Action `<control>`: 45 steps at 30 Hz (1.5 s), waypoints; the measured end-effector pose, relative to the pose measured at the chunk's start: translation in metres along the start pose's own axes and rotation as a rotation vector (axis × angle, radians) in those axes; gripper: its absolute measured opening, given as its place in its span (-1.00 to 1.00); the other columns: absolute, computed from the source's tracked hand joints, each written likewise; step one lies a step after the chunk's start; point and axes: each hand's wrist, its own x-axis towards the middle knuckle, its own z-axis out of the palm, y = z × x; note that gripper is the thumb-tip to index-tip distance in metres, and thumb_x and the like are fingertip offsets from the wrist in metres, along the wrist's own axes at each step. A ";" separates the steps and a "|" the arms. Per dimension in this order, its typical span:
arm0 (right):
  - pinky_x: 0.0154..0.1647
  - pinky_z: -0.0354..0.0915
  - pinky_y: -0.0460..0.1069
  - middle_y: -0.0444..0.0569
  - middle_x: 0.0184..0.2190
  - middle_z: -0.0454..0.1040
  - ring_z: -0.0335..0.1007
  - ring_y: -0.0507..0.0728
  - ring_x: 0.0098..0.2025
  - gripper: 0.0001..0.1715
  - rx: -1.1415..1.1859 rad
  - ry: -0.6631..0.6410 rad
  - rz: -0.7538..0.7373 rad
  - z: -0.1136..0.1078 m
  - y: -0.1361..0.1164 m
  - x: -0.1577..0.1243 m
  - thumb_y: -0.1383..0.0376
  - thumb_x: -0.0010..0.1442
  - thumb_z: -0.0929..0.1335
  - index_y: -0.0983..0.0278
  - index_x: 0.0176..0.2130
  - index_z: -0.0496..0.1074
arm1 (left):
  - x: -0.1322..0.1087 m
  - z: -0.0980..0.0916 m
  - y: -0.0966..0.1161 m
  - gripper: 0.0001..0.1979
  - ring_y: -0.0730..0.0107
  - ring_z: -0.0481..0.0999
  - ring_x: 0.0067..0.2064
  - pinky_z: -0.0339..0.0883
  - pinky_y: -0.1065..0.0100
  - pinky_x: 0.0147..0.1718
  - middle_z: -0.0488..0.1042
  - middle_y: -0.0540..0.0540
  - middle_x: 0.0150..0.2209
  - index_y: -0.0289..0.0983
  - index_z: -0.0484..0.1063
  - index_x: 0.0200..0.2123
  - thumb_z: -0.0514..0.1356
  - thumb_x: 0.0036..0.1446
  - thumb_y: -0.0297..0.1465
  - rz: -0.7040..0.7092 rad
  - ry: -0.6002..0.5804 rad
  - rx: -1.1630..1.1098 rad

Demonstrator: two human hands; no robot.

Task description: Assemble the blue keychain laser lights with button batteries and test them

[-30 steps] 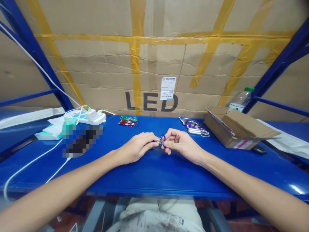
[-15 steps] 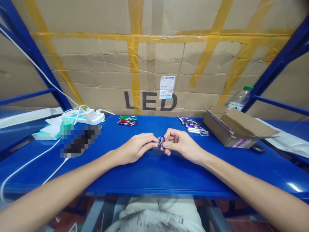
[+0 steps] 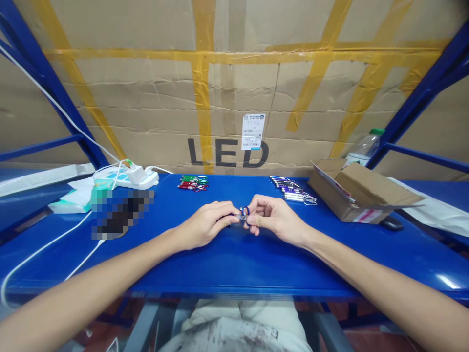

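Above the middle of the blue table (image 3: 234, 274), both my hands meet at one small blue and silver metal piece with a blue looped clip (image 3: 245, 211). My left hand (image 3: 207, 222) closes its fingers around the body end, hiding most of it. My right hand (image 3: 273, 217) pinches the clip end between thumb and fingers. Beyond my left hand lie slim red and green metal sticks with clips (image 3: 193, 183). A row of similar sticks in blue, black, purple and silver (image 3: 292, 190), some with looped clips, lies beyond my right hand.
An open cardboard box (image 3: 361, 195) stands at the right, a dark mouse-like object (image 3: 391, 223) beside it and a green-capped bottle (image 3: 366, 146) behind. At left are a white power strip (image 3: 141, 180), cables and a pixelated dark object (image 3: 122, 215). A large carton (image 3: 157, 107) backs the table.
My hands stay in nearly the same place, both still on the small clip piece. The blue loop shifts slightly to the left; the view moves only slightly.
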 end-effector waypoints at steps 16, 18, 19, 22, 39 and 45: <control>-0.39 0.42 -0.06 -0.06 -0.37 0.66 0.51 0.03 -0.43 -0.48 0.040 0.009 0.020 0.001 0.002 0.002 0.01 0.11 0.67 0.26 -0.27 0.45 | 0.005 0.001 0.000 -0.63 0.36 0.55 -0.25 0.34 0.37 -0.15 0.57 -0.06 -0.26 -0.25 0.56 -0.11 0.04 0.58 -0.18 -0.028 0.033 -0.086; -0.40 0.41 -0.07 -0.06 -0.38 0.66 0.51 0.02 -0.44 -0.49 0.052 0.007 0.027 0.000 0.003 0.003 0.03 0.12 0.67 0.27 -0.28 0.44 | 0.005 0.001 0.000 -0.63 0.36 0.55 -0.25 0.33 0.37 -0.14 0.57 -0.06 -0.27 -0.25 0.57 -0.11 0.04 0.58 -0.19 -0.021 0.035 -0.072; -0.40 0.41 -0.08 -0.06 -0.38 0.66 0.51 0.02 -0.44 -0.48 0.056 0.006 0.030 0.000 0.003 0.003 0.03 0.12 0.67 0.27 -0.28 0.44 | 0.004 0.000 0.000 -0.63 0.36 0.55 -0.24 0.33 0.37 -0.14 0.57 -0.06 -0.26 -0.25 0.57 -0.10 0.04 0.58 -0.19 -0.017 0.033 -0.061; -0.42 0.41 -0.08 -0.05 -0.39 0.67 0.52 0.03 -0.45 -0.48 0.068 -0.008 0.040 -0.001 0.004 0.004 0.04 0.12 0.67 0.26 -0.29 0.43 | 0.004 -0.001 -0.001 -0.64 0.35 0.55 -0.21 0.31 0.37 -0.11 0.58 -0.06 -0.25 -0.25 0.57 -0.08 0.04 0.58 -0.20 -0.018 0.015 -0.049; -0.40 0.40 -0.08 -0.05 -0.40 0.65 0.50 0.02 -0.45 -0.54 0.063 -0.053 0.069 -0.001 0.008 0.006 0.08 0.16 0.65 0.27 -0.29 0.44 | 0.006 -0.002 -0.005 -0.64 0.38 0.54 -0.26 0.34 0.40 -0.18 0.56 -0.06 -0.26 -0.27 0.58 -0.07 0.05 0.58 -0.20 -0.041 0.025 -0.135; -0.34 0.37 -0.04 -0.10 -0.34 0.57 0.43 0.02 -0.41 -0.57 -0.103 0.022 -0.016 -0.007 0.007 0.008 0.01 0.26 0.58 0.27 -0.15 0.51 | 0.004 -0.004 -0.014 -0.69 0.32 0.57 -0.16 0.37 0.35 -0.11 0.58 -0.09 -0.18 -0.26 0.56 -0.02 0.08 0.57 -0.23 -0.030 0.091 0.021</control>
